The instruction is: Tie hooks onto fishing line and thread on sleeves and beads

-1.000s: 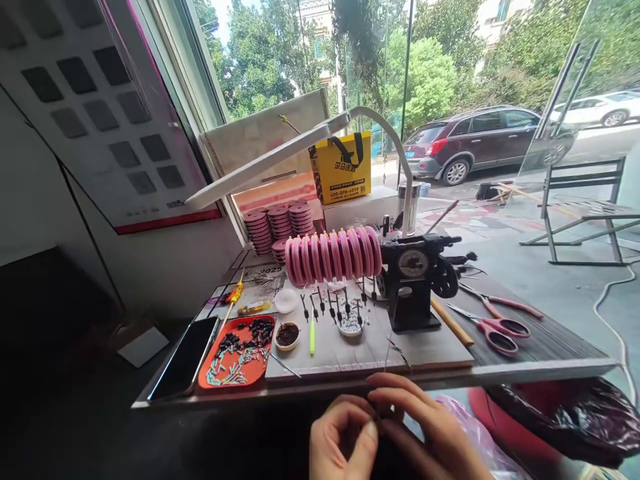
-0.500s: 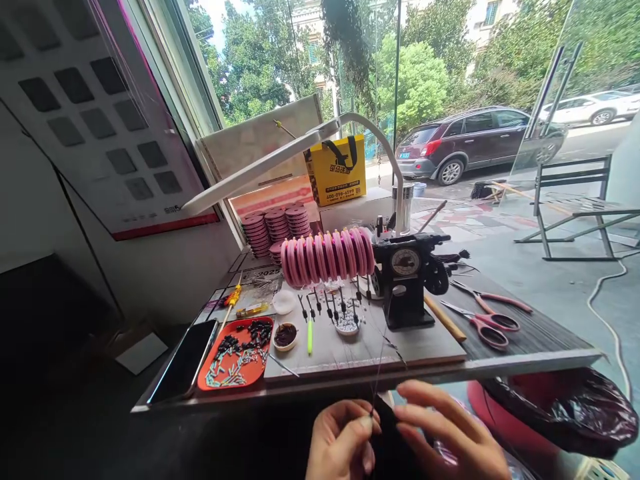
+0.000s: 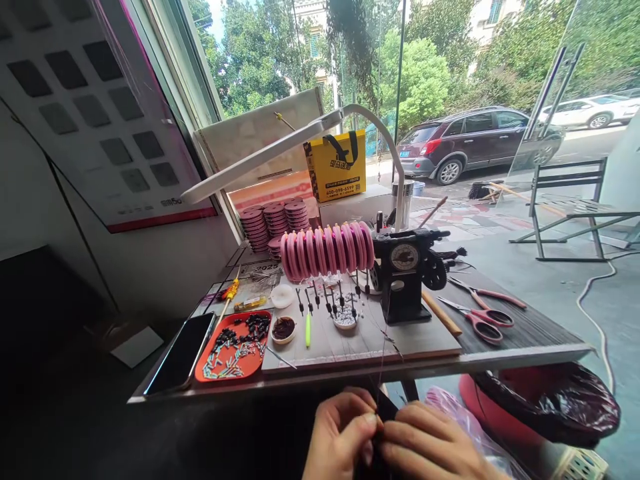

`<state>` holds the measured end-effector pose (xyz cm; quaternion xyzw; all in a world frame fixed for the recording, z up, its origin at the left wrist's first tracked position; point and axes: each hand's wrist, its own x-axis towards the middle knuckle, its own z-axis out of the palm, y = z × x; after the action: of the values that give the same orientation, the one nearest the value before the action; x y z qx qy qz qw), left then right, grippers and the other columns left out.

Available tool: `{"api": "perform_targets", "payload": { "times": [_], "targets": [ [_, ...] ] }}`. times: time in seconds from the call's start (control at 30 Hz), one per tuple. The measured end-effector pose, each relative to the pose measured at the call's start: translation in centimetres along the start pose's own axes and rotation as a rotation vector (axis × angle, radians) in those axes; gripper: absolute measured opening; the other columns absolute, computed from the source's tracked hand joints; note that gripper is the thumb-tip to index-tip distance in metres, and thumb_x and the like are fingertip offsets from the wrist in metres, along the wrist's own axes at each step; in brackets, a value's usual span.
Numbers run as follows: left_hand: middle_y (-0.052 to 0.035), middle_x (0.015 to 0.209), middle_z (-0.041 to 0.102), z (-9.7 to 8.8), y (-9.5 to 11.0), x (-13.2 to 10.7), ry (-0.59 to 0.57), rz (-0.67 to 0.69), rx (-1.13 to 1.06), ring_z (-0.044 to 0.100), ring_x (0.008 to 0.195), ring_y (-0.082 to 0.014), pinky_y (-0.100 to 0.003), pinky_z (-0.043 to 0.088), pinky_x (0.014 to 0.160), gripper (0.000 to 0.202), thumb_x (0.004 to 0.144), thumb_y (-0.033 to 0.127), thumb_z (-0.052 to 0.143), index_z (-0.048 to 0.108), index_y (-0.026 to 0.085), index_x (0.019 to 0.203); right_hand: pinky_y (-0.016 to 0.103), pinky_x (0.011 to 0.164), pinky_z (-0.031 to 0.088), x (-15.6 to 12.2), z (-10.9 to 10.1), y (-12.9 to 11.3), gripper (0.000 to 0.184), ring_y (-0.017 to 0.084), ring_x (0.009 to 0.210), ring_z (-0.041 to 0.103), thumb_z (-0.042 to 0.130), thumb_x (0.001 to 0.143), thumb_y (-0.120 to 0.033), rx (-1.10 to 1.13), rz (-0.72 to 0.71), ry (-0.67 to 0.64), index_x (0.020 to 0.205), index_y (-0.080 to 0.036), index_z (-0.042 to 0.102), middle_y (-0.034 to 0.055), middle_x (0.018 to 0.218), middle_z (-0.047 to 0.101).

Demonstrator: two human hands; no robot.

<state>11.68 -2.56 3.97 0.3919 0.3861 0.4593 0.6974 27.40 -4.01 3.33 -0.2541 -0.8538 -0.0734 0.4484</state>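
Below the table's front edge, my left hand (image 3: 345, 433) pinches a thin line (image 3: 382, 373) between thumb and forefinger. That line runs up toward the tabletop. My right hand (image 3: 430, 440) is closed beside it, fingertips meeting the left ones; whatever they grip is hidden. Above the hands, a row of pink foam spools (image 3: 327, 252) sits on a black winding machine (image 3: 404, 273) with a dial. Thin strands with small black pieces (image 3: 334, 307) hang below the spools. A small dish of grey-white beads (image 3: 346, 319) and a bright green stick tool (image 3: 308, 330) lie nearby.
An orange tray (image 3: 235, 370) of small parts and a phone (image 3: 180, 353) lie at left. Scissors (image 3: 487, 323) and pliers (image 3: 480, 293) lie at right. A lamp arm (image 3: 260, 157) spans above. A black-lined bin (image 3: 550, 407) stands below right.
My right hand has moved left and down to the left fingertips, its spread fingers now closed together. My left hand keeps its pinch on the line. The view has shifted slightly.
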Motion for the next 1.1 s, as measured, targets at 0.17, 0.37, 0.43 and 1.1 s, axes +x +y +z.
{"api": "perform_targets", "payload": {
  "times": [0.17,0.37,0.43,1.1],
  "targets": [
    [-0.0002,0.071,0.048,-0.2,0.4,-0.5,0.135,0.685,0.799,0.045,0.054,-0.0095,-0.019,0.031,0.045,0.014,0.07,0.012,0.057,0.058,0.018,0.058,0.022,0.047,0.042,1.1,0.5,-0.9,0.037,0.012,0.05,0.051,0.029,0.1,-0.03,0.175,0.055,0.036,0.079,-0.02,0.059,0.0007,0.064,0.068],
    [-0.0007,0.078,0.045,-1.4,-0.9,-0.2,0.358,1.116,1.076,0.05,0.06,-0.0114,-0.02,0.042,0.055,0.02,0.078,0.001,0.049,0.057,0.019,0.073,0.019,0.056,0.042,8.1,-0.6,0.7,0.014,0.011,0.06,0.055,0.056,0.082,-0.018,0.7,0.765,-0.306,0.07,-0.016,0.063,-0.001,0.064,0.062],
    [-0.0041,0.084,0.05,-2.0,-0.9,0.1,0.417,1.231,1.172,0.054,0.066,-0.0135,-0.021,0.045,0.061,0.022,0.079,-0.001,0.049,0.06,0.018,0.084,0.018,0.053,0.04,10.1,0.2,1.9,0.009,0.009,0.056,0.051,0.057,0.075,-0.013,0.804,0.84,-0.414,0.067,-0.015,0.062,-0.0034,0.059,0.058],
    [0.0026,0.053,0.049,-1.5,4.2,0.8,-0.017,-0.027,0.306,0.038,0.052,-0.0108,-0.024,0.026,0.051,0.006,0.055,0.014,0.06,0.056,0.016,0.052,0.026,0.059,0.038,6.2,-0.3,1.0,0.02,0.015,0.069,0.047,0.048,0.069,-0.002,0.106,-0.062,-0.473,0.079,-0.018,0.052,0.002,0.079,0.057]
  ]
}}
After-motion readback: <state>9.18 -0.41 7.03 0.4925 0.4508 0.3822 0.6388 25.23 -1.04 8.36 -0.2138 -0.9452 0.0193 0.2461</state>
